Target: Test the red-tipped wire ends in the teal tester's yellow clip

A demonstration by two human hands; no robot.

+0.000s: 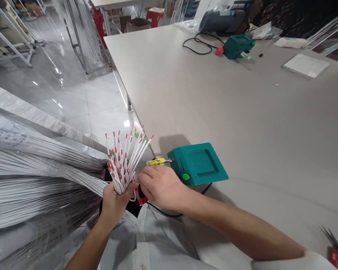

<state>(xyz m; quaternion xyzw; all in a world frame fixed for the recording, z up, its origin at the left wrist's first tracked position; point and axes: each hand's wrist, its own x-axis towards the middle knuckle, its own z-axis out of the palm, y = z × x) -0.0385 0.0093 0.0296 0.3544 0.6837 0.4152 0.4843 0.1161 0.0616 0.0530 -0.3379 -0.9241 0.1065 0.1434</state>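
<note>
A bundle of white wires (123,165) with red-tipped ends stands upright in my left hand (115,198), whose fingers are wrapped round its lower part. My right hand (162,187) is just to the right of the bundle, fingers curled and pressed together; what they pinch is hidden. One white wire loops down between the two hands. Beyond my right hand, a teal box-shaped device (198,164) with a green button (186,176) sits at the table's edge. A yellow-and-metal piece (157,161) sticks out of its left side, above my right knuckles.
Long bundles of white wires (30,180) hang over a rack on the left. The grey table (242,112) bears a second teal device (236,47) with a black cord, a white flat block (306,65) and red-handled scissors (336,255). A black cable runs below my right wrist.
</note>
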